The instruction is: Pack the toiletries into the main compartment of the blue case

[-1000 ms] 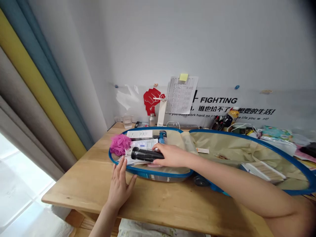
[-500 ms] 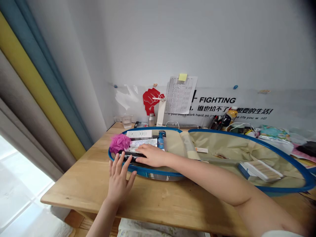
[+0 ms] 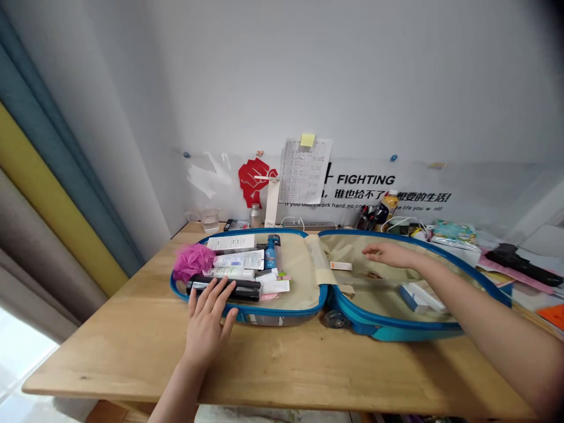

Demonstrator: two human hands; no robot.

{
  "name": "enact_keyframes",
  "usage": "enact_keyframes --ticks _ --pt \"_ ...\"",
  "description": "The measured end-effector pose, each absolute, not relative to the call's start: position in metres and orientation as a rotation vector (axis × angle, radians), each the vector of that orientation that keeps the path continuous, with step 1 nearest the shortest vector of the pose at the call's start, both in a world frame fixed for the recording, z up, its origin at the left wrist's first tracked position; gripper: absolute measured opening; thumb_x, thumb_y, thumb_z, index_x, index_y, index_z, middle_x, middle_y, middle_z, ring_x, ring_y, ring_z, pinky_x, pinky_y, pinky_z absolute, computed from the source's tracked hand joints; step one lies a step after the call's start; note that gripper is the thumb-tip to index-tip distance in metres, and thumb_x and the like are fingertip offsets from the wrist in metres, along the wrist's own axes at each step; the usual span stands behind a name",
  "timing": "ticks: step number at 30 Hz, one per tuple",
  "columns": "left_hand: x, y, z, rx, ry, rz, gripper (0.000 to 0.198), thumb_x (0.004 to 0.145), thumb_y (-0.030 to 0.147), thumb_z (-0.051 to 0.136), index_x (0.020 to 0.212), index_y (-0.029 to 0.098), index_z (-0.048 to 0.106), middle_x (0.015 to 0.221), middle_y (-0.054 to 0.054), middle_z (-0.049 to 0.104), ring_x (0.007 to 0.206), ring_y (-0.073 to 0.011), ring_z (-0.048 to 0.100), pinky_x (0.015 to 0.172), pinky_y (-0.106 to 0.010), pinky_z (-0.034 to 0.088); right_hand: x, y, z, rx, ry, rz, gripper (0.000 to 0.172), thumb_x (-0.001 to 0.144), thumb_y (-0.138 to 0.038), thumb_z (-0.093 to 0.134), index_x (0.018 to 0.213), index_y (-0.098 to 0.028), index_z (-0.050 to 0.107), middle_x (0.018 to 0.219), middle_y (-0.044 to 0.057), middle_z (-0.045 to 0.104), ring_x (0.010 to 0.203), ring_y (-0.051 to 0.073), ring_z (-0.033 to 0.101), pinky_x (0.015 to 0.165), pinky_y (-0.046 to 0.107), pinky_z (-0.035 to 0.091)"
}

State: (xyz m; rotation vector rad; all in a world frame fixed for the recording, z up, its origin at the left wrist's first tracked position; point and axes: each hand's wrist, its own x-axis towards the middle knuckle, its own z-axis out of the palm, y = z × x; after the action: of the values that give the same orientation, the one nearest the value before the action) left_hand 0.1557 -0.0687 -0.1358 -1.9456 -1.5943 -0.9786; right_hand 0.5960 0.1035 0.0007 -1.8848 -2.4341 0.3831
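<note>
A blue-rimmed suitcase (image 3: 282, 311) lies unfolded on the wooden table. My left hand (image 3: 207, 323) is at the front rim of its left half, fingers spread, fingertips resting on a black cylinder (image 3: 244, 290). Around that cylinder are a pink bath pouf (image 3: 194, 261), white tubes (image 3: 240, 259), a white box (image 3: 231, 242), a blue bottle (image 3: 270, 254) and small white packets (image 3: 275, 286). My right hand (image 3: 390, 256) hovers over the right half, fingers loosely extended, nothing visible in them. Beneath and near it lie a small white-and-orange box (image 3: 341, 266) and a blue-and-white box (image 3: 418, 296).
Along the wall stand a glass cup (image 3: 210, 220), a silver-capped bottle (image 3: 255, 215), pens (image 3: 363, 217) and a yellow drink bottle (image 3: 388, 205). To the right are a tissue pack (image 3: 453, 233), papers and a black object (image 3: 526, 263). A suitcase wheel (image 3: 336, 319) rests on the table.
My right hand has left the black cylinder and moved right, over the suitcase's other half. My left hand stays at the cylinder. The view has shifted to the right.
</note>
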Motion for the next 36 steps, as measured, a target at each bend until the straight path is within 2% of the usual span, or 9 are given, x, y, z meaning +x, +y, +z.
enact_keyframes --ticks 3,8,20,28,30,32,34,36 --pt "0.155 -0.069 -0.138 -1.944 -1.588 -0.998 0.047 0.094 0.032 0.046 0.140 0.029 0.049 0.137 -0.007 0.060 0.130 -0.0257 0.050 0.119 -0.045 0.012 0.617 0.107 -0.019 -2.044 -2.472 0.426 0.024 0.093 -0.039 0.054 0.104 -0.021 0.066 0.113 0.006 0.066 0.098 0.015 0.063 0.089 0.034 0.052" --pt "0.155 -0.070 -0.139 -1.936 -1.564 -0.978 0.046 0.094 0.031 0.046 0.139 0.027 0.049 0.136 -0.007 0.060 0.130 -0.0257 0.049 0.118 -0.044 0.013 0.618 0.119 -0.041 -2.169 -2.539 0.474 0.028 0.094 -0.041 0.053 0.113 -0.022 0.062 0.122 0.006 0.061 0.104 0.017 0.060 0.090 0.037 0.052" --pt "0.155 -0.072 -0.135 -1.945 -1.548 -0.975 0.042 0.095 0.030 0.046 0.136 0.024 0.053 0.135 -0.008 0.061 0.131 -0.0245 0.048 0.118 -0.042 0.014 0.622 0.128 -0.068 -2.168 -2.489 0.655 0.027 0.094 -0.041 0.052 0.110 -0.023 0.063 0.120 0.006 0.062 0.103 0.017 0.060 0.090 0.035 0.052" --pt "0.155 -0.072 -0.136 -1.958 -1.578 -0.948 0.042 0.094 0.031 0.046 0.135 0.025 0.054 0.136 -0.007 0.060 0.131 -0.0255 0.048 0.118 -0.043 0.016 0.612 0.137 -0.074 -2.265 -2.286 0.708 0.032 0.093 -0.039 0.054 0.118 -0.020 0.060 0.122 0.008 0.060 0.103 0.017 0.061 0.090 0.039 0.053" --pt "0.154 -0.072 -0.136 -1.959 -1.580 -0.954 0.042 0.094 0.031 0.046 0.135 0.025 0.054 0.136 -0.007 0.060 0.132 -0.0254 0.048 0.118 -0.044 0.017 0.612 0.135 -0.064 -2.252 -2.215 0.708 0.030 0.094 -0.040 0.053 0.115 -0.019 0.060 0.117 0.007 0.062 0.097 0.015 0.062 0.085 0.036 0.054" --pt "0.153 -0.071 -0.136 -1.957 -1.573 -0.960 0.042 0.094 0.031 0.047 0.135 0.025 0.054 0.136 -0.007 0.060 0.132 -0.0253 0.048 0.118 -0.044 0.017 0.609 0.133 -0.047 -2.206 -2.153 0.704 0.029 0.094 -0.041 0.052 0.109 -0.017 0.061 0.102 0.005 0.065 0.081 0.011 0.061 0.073 0.029 0.055" --pt "0.153 -0.071 -0.136 -1.957 -1.570 -0.961 0.042 0.094 0.031 0.047 0.135 0.025 0.054 0.136 -0.007 0.060 0.132 -0.0252 0.048 0.118 -0.043 0.017 0.598 0.130 -0.029 -2.113 -2.116 0.703 0.033 0.096 -0.044 0.047 0.101 -0.014 0.061 0.083 0.001 0.063 0.060 0.006 0.054 0.058 0.022 0.048" --pt "0.154 -0.071 -0.136 -1.956 -1.568 -0.964 0.043 0.094 0.031 0.047 0.136 0.025 0.054 0.136 -0.007 0.060 0.131 -0.0251 0.048 0.118 -0.043 0.018 0.575 0.126 -0.013 -1.985 -2.110 0.716 0.038 0.099 -0.045 0.039 0.102 -0.013 0.060 0.076 0.000 0.062 0.047 0.003 0.043 0.048 0.020 0.040"
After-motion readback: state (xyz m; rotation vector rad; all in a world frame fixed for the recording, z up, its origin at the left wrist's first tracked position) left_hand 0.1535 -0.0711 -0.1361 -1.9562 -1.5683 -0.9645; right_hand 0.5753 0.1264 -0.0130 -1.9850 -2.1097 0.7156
